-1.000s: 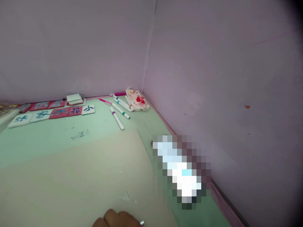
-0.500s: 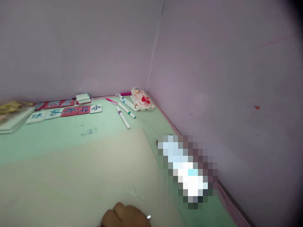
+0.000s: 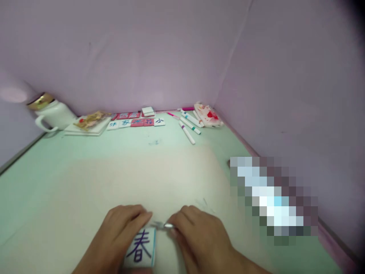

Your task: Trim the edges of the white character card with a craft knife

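Observation:
A white square tile (image 3: 139, 249) with a dark written character and a blue right edge lies near the bottom of the view. My left hand (image 3: 116, 232) rests along its left side, fingers bent together and thumb at the tile's top; it holds the tile. Just right of the tile, my right hand (image 3: 199, 236) is closed around a small silver metal tool (image 3: 165, 225), whose blurred tip points left toward my left thumb. Both hands are over a pale board (image 3: 114, 179) on the green table.
Lettered tiles (image 3: 138, 122) line the back edge beside a small tile stack (image 3: 148, 111). Several markers (image 3: 187, 133) and a red-and-white packet (image 3: 208, 115) lie back right. A white mug (image 3: 61, 114) stands back left by a plastic bag (image 3: 92, 121). A blurred-out bright object (image 3: 268, 198) lies right.
The view has swung left, bringing in the mug. My left hand, the lettered tile and the silver tool now show clearly; before, only one fist and a bit of metal showed at the bottom.

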Demonstrator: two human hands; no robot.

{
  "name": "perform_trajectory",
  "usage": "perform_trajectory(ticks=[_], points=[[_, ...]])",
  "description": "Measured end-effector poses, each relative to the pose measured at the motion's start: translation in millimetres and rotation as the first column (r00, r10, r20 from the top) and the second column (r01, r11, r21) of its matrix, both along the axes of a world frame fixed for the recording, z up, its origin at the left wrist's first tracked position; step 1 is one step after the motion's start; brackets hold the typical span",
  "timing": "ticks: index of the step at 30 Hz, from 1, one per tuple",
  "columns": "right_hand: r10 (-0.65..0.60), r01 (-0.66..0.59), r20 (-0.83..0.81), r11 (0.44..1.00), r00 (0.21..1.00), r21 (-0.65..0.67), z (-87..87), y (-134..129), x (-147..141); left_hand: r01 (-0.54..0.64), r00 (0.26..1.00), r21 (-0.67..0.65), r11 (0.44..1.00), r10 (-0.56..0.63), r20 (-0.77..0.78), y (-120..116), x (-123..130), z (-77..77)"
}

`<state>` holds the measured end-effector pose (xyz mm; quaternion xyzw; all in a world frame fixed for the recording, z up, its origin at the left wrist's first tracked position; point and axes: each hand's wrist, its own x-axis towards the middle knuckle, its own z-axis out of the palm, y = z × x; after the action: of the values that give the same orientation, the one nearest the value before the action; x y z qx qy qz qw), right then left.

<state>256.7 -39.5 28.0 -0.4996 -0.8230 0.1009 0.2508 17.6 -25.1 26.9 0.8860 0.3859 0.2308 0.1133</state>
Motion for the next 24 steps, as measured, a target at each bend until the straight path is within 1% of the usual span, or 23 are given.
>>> perform_trajectory(ticks=[2,4,8,11,15,19,24], points=[[-0.011,0.009,-0.06,0.999,0.998,-0.042,5.5,-3,1,0.03,1.0,-0.042,0.999,-0.03,0.008,-2,10,6.5],[-0.043,0.038,-0.077,0.998,0.996,-0.057,6.7,-4,0,0.063,0.998,-0.068,0.996,-0.062,0.018,-6,18,9.2],[-0.084,0.08,-0.065,0.995,0.994,-0.06,3.2,-4,-1,-0.013,0.998,-0.046,0.999,0.015,0.055,-13,24,9.8],[-0.11,0.109,-0.037,0.994,0.993,-0.024,1.0,-4,0,-0.039,0.998,-0.07,0.997,0.042,0.053,-18,24,11.6],[-0.071,0.072,-0.026,0.997,0.997,0.035,-0.7,-6,1,-0.056,0.997,-0.137,0.989,0.062,0.038,-20,23,14.8],[-0.06,0.059,0.013,0.996,0.998,0.071,-2.8,-8,1,-0.074,0.994,-0.196,0.978,0.088,0.066,-19,24,15.8],[-0.072,0.074,-0.018,0.992,0.997,0.099,-3.6,-6,-2,-0.071,0.989,-0.205,0.976,0.095,0.114,-18,25,15.1]])
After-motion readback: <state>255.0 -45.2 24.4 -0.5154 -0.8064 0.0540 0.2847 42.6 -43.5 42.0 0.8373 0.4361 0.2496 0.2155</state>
